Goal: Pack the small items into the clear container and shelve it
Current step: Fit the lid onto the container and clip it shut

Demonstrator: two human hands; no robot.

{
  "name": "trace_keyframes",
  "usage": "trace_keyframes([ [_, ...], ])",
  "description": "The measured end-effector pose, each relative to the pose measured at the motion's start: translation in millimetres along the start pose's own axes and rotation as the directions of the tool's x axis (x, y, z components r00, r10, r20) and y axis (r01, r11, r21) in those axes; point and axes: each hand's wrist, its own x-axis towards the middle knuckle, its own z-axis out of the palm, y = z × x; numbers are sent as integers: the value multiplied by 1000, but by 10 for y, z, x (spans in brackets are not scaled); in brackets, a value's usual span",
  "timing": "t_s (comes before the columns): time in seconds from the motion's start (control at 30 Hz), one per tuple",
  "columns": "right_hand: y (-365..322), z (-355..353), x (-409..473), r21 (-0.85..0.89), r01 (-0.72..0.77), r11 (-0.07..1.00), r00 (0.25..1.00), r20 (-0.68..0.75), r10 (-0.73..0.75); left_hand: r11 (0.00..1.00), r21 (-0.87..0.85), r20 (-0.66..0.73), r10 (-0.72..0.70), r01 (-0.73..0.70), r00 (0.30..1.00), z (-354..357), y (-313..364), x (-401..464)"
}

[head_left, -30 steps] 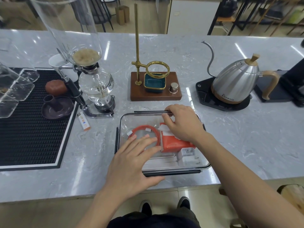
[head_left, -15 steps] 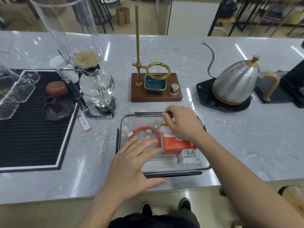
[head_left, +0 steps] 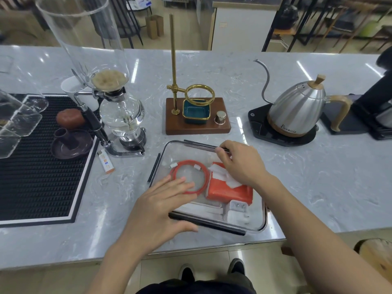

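Observation:
A clear container with a clear lid sits near the counter's front edge. Inside it lie a coiled orange cable, an orange box with white packets on top, and a white charger plug. My left hand lies flat on the lid's near left part, fingers spread, thumb beside the near black latch. The fingertips of my right hand pinch the far black latch at its right end. Another black latch stands off the left side.
A glass siphon brewer and a lighter stand left of the container, by a black mat. Behind the container are a wooden dripper stand and a steel kettle on its black base. The counter edge runs just below the container.
The container has turned slightly clockwise, its right end now nearer to me. The far latch sits tilted under my right fingertips. My left hand stays flat on the lid.

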Motion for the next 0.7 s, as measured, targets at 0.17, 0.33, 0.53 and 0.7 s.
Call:
trace_keyframes([
  [0.17, 216, -218, -139, 146, -101, 984, 992, 95, 88, 992, -87, -213, -111, 94, 971, -61, -158, -76],
  [0.33, 291, -382, -526, 366, -265, 892, 962, 169, 216, 931, -212, -170, -333, 296, 927, -72, -193, -68],
  [0.53, 268, -317, -940, 532, -366, 763, 927, 137, 349, 834, -388, -128, -470, 393, 873, -90, -124, -6],
  [0.7, 215, -190, -1097, 663, -381, 644, 885, 59, 463, 675, -583, 20, -545, 452, 838, -30, -43, 84],
])
